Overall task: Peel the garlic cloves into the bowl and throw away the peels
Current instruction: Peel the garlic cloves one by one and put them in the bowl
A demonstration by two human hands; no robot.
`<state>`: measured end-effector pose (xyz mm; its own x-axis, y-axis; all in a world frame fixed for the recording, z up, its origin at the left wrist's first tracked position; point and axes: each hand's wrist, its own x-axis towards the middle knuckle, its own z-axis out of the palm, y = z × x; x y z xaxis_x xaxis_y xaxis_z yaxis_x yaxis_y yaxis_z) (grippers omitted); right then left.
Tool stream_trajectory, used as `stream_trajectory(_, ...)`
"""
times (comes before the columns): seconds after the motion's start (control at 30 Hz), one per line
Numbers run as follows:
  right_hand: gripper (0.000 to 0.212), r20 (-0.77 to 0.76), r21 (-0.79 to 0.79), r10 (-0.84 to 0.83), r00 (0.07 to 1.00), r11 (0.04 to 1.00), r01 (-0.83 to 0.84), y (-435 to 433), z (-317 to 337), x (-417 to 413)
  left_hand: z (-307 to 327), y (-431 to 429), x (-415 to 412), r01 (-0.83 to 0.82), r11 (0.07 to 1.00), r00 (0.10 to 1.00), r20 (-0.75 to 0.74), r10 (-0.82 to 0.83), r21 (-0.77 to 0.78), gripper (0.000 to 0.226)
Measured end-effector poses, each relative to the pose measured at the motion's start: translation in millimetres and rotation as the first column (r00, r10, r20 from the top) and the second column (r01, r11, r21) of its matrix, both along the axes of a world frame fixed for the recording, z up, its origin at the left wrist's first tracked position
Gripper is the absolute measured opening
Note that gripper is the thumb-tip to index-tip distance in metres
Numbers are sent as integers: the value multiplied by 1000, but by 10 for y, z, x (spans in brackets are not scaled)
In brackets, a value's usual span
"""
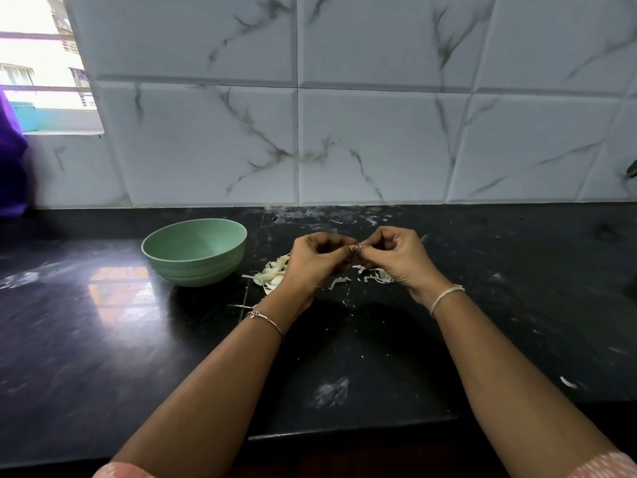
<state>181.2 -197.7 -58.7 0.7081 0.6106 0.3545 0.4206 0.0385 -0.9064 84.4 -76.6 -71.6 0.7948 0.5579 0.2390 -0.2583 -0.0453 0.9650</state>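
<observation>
Above the countertop's (103, 322) middle, your left hand (315, 260) and right hand (393, 255) both pinch one garlic clove (356, 250), mostly hidden by your fingertips. Expect it to be light, firm and slippery once bare, with papery skin, so nip at a tip. Left, nearer the back edge, sits the green bowl (196, 270).

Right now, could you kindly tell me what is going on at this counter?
The left hand and right hand pinch one small clove between their fingertips above the black counter. More garlic cloves lie beside the green bowl, loose peels under the right hand. No clove shows inside the bowl.
</observation>
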Motion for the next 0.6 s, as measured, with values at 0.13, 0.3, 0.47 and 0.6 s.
stream_trajectory(0.13,18,-13,22,-4,1000,1000,4,13,-10,-4,14,-13,-12,15,1000,1000,14,-15,-23,8)
stream_trajectory(0.3,14,70,21,-75,995,997,74,35,-21,-3,29,-15,-21,4,998,999,32,-2,-55,8)
stream_trajectory(0.47,14,143,-2,-119,982,993,121,63,-20,-22,38,-16,-9,-57,998,998,39,58,-32,8)
stream_trajectory(0.6,8,212,-26,-155,965,986,164,95,-56,-1,23,-15,1,-103,994,994,26,103,23,7)
